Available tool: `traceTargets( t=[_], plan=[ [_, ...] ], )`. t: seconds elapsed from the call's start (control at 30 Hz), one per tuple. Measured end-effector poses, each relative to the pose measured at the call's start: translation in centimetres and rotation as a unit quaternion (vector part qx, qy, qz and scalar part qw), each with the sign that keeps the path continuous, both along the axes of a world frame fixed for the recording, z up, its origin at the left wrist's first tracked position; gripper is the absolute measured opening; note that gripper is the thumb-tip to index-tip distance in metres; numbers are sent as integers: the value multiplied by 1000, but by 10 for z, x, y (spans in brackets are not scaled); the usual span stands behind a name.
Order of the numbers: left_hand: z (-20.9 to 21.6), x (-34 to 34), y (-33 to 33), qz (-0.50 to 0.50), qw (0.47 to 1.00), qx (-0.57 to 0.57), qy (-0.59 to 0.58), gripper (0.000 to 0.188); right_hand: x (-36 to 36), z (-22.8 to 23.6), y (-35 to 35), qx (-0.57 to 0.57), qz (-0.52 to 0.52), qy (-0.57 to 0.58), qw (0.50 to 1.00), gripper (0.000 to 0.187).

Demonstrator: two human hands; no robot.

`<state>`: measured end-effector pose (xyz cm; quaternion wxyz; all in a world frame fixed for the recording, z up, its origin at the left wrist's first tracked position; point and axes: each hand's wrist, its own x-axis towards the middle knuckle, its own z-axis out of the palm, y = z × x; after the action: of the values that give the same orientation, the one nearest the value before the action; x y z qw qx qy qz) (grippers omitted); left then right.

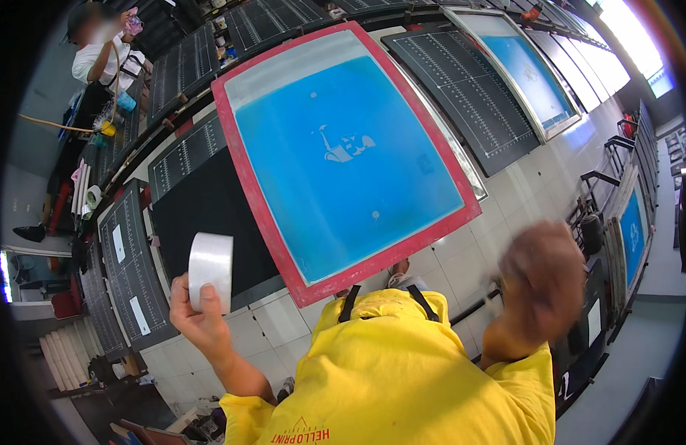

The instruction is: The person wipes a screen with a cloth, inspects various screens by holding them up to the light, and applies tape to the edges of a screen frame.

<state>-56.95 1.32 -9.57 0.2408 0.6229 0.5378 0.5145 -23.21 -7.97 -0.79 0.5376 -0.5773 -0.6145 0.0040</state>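
My left hand point(198, 315) grips a wide roll of whitish tape point(214, 261), thumb on its face and fingers behind it. Off to the right, my right hand point(543, 274) is raised and smeared by motion; its fingers look curled, but what they hold, if anything, cannot be made out. Ahead of me, between the hands, lies a printing screen with a red frame point(243, 174) and blue-coated mesh point(298, 185). A pale scooter-like design point(349, 148) shows in the mesh, with small pale dots above and below it. Neither hand touches the screen.
Dark platens point(461, 96) with white marks run in rows either side of the screen. Black cloth point(202, 215) covers one on the left. Another blue screen point(528, 70) rests at the far right, and one more point(632, 230) stands at right. Another person point(109, 63) is at far left.
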Motion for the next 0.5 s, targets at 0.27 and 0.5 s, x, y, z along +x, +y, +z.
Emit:
traceTargets(
  t=[0.27, 0.5],
  plan=[
    [-49, -46, -18, 105, 992, -66, 9, 19, 53, -104, 61, -157, -79, 153, 972, 18],
    [-62, -47, -24, 76, 995, -66, -10, 18, 55, -187, 111, -253, -77, 225, 938, 21]
  ],
)
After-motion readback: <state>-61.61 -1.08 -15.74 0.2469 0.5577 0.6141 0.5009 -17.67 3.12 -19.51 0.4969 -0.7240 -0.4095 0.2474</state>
